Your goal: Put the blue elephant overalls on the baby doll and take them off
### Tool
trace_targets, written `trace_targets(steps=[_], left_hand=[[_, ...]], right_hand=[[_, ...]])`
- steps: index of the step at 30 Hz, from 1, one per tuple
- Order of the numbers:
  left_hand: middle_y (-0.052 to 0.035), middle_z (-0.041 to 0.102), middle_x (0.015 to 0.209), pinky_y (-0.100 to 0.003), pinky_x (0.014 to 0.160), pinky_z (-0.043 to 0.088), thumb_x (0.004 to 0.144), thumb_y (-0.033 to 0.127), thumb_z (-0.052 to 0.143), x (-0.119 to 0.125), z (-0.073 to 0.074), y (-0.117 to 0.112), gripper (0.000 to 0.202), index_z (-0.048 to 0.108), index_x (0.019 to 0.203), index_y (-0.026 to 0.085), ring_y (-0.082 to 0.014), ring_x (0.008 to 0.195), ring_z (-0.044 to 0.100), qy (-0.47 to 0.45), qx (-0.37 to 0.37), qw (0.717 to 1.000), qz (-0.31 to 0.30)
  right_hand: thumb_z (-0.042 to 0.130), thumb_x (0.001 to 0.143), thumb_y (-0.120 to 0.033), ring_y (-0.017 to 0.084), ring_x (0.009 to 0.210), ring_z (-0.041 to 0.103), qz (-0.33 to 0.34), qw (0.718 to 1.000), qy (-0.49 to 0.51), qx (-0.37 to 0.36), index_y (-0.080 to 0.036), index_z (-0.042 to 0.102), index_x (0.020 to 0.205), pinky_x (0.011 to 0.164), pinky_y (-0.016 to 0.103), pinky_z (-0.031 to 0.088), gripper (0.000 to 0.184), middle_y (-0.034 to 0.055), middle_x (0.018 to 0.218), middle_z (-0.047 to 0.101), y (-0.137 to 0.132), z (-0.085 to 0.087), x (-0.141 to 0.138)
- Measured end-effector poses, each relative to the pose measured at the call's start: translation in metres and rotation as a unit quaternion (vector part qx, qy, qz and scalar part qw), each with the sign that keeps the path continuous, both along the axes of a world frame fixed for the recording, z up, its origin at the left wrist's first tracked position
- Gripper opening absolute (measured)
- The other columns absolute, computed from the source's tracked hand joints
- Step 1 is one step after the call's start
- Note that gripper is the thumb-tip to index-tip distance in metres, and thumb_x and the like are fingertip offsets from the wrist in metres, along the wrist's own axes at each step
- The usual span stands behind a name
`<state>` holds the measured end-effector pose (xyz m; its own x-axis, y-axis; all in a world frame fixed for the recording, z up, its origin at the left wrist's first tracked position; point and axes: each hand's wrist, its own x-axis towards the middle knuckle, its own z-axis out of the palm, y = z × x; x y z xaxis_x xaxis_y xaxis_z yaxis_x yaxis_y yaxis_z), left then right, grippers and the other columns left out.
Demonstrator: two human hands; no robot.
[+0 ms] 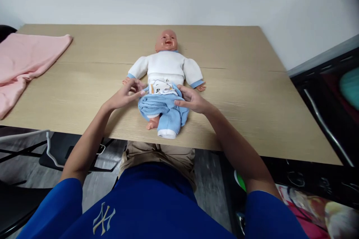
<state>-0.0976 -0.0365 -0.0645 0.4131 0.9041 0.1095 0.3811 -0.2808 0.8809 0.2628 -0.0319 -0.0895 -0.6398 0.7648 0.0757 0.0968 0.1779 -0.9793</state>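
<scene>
A baby doll (166,61) lies on its back on the wooden table, its head toward the wall, wearing a white top with blue cuffs. Light-blue pants (169,114) with white hems cover its lower body. One bare foot shows at the left hem; the other hem shows no foot. A cartoon print peeks out at the waist. My left hand (126,93) pinches the waistband's left edge between thumb and fingers. On the opposite side, my right hand (193,99) grips the waistband, its thumb lying over the blue cloth and its fingers partly hidden.
A pink cloth (25,63) lies at the table's left end. The table (238,101) meets a white wall at the back. A black chair (56,153) stands below on the left. Dark shelving (331,101) with assorted items is on the right.
</scene>
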Motion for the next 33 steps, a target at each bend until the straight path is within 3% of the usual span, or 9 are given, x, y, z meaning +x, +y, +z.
trace_targets(steps=[3, 6, 8, 11, 14, 17, 22, 29, 33], left_hand=[[-0.0157, 0.073, 0.151, -0.046, 0.12, 0.056, 0.1, 0.069, 0.084, 0.016, 0.022, 0.011, 0.062, 0.069, 0.14, 0.023, -0.0299, 0.132, 0.066, 0.062, 0.082, 0.995, 0.01], [-0.0141, 0.074, 0.154, -0.051, 0.132, 0.049, 0.09, 0.068, 0.094, 0.043, 0.049, 0.025, 0.072, 0.075, 0.144, 0.024, -0.0375, 0.147, 0.06, 0.102, 0.1, 0.988, -0.066], [-0.0122, 0.081, 0.139, -0.053, 0.131, 0.05, 0.081, 0.063, 0.102, 0.062, 0.064, 0.037, 0.065, 0.082, 0.129, 0.024, -0.04, 0.143, 0.065, 0.108, 0.076, 0.981, -0.145], [-0.0064, 0.08, 0.099, -0.048, 0.107, 0.06, 0.075, 0.051, 0.106, 0.081, 0.077, 0.056, 0.045, 0.084, 0.103, 0.024, -0.0355, 0.112, 0.076, 0.118, -0.02, 0.964, -0.236], [-0.0032, 0.071, 0.083, -0.04, 0.084, 0.059, 0.078, 0.048, 0.105, 0.09, 0.076, 0.069, 0.037, 0.08, 0.092, 0.024, -0.0281, 0.087, 0.072, 0.123, -0.095, 0.946, -0.286], [-0.0058, 0.076, 0.093, -0.039, 0.082, 0.06, 0.086, 0.053, 0.1, 0.096, 0.066, 0.074, 0.038, 0.079, 0.1, 0.024, -0.027, 0.088, 0.072, 0.092, -0.105, 0.938, -0.316], [-0.0092, 0.082, 0.101, -0.043, 0.084, 0.066, 0.087, 0.061, 0.098, 0.097, 0.045, 0.072, 0.051, 0.083, 0.116, 0.023, -0.032, 0.095, 0.079, 0.033, -0.168, 0.929, -0.328], [-0.0016, 0.069, 0.071, -0.046, 0.066, 0.066, 0.066, 0.054, 0.114, 0.089, 0.039, 0.074, 0.049, 0.076, 0.077, 0.025, -0.0309, 0.071, 0.075, 0.072, -0.154, 0.929, -0.328], [-0.0029, 0.084, 0.09, -0.049, 0.088, 0.076, 0.069, 0.055, 0.11, 0.094, 0.049, 0.068, 0.05, 0.088, 0.106, 0.028, -0.0375, 0.098, 0.086, 0.026, -0.207, 0.926, -0.316]], right_hand=[[0.091, 0.088, -0.084, 0.032, 0.126, 0.076, 0.012, 1.0, 0.003, -0.003, -0.027, 0.075, 0.138, 0.114, 0.048, 0.067, 0.078, 0.0095, 0.129, 0.079, -0.001, 0.003, 0.003], [0.094, 0.086, -0.081, 0.032, 0.123, 0.077, 0.023, 1.0, 0.01, 0.0, -0.026, 0.076, 0.133, 0.112, 0.047, 0.067, 0.075, 0.0085, 0.125, 0.078, 0.0, 0.005, 0.006], [0.097, 0.085, -0.078, 0.03, 0.119, 0.077, 0.018, 1.0, 0.014, 0.006, -0.026, 0.077, 0.128, 0.11, 0.045, 0.067, 0.07, 0.0071, 0.122, 0.077, 0.001, 0.006, 0.007], [0.099, 0.083, -0.075, 0.025, 0.102, 0.075, 0.007, 1.0, 0.001, -0.001, -0.024, 0.076, 0.118, 0.094, 0.038, 0.066, 0.066, 0.0034, 0.108, 0.075, 0.0, 0.01, 0.008], [0.097, 0.085, -0.075, 0.021, 0.086, 0.068, 0.015, 0.998, -0.054, -0.015, -0.023, 0.076, 0.105, 0.081, 0.033, 0.06, 0.06, -0.0007, 0.091, 0.071, -0.002, 0.017, 0.011], [0.094, 0.089, -0.077, 0.02, 0.081, 0.065, 0.015, 0.996, -0.081, -0.016, -0.022, 0.075, 0.096, 0.077, 0.032, 0.057, 0.058, -0.0011, 0.086, 0.069, -0.004, 0.02, 0.015], [0.076, 0.098, -0.093, 0.024, 0.093, 0.071, -0.001, 1.0, -0.027, -0.015, -0.023, 0.078, 0.111, 0.084, 0.036, 0.063, 0.072, 0.0038, 0.099, 0.075, -0.004, 0.013, 0.016], [0.075, 0.103, -0.087, 0.031, 0.114, 0.08, 0.013, 0.995, -0.101, -0.013, -0.023, 0.077, 0.145, 0.101, 0.043, 0.069, 0.076, 0.0089, 0.128, 0.085, -0.009, 0.015, 0.019], [0.088, 0.097, -0.077, 0.03, 0.1, 0.079, 0.038, 0.982, -0.183, -0.003, -0.024, 0.082, 0.131, 0.089, 0.042, 0.068, 0.063, 0.0061, 0.114, 0.086, -0.014, 0.034, 0.022]])
